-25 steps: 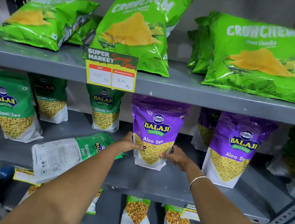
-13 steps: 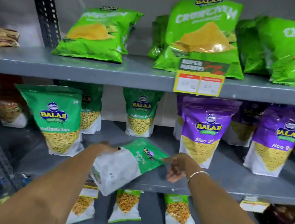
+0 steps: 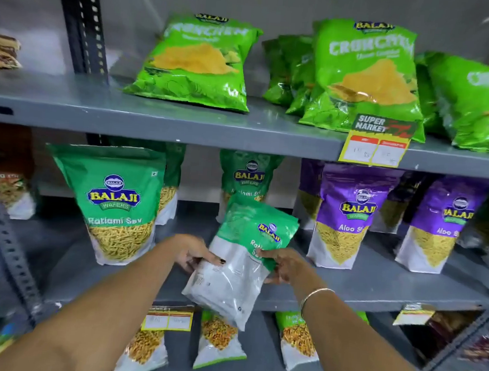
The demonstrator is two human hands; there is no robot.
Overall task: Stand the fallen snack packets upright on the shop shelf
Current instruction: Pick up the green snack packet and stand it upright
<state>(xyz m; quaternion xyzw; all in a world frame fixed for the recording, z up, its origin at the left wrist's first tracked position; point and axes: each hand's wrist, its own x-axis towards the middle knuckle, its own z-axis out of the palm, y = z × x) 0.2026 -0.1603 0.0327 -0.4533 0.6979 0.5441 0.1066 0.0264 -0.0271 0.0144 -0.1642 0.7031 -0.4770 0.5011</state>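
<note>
Both hands are gripping the green packet (image 3: pixel 243 261) now; the left hand (image 3: pixel 194 254) is pinching its white lower side, the right hand (image 3: pixel 282 266) is clasping the opposite edge by the green band; the packet is tilting, back panel showing, its bottom corner hanging past the front lip of the middle shelf (image 3: pixel 375 286); so this one is mid-lift, not yet standing. Left of the packet a Ratlami Sev pouch (image 3: pixel 119 204) is standing upright; right of it two purple pouches (image 3: pixel 348 220) are upright too. Above the packet, the Crunchem bags (image 3: pixel 194 61) are leaning back, maybe next; hard to judge whether they count as fallen.
</note>
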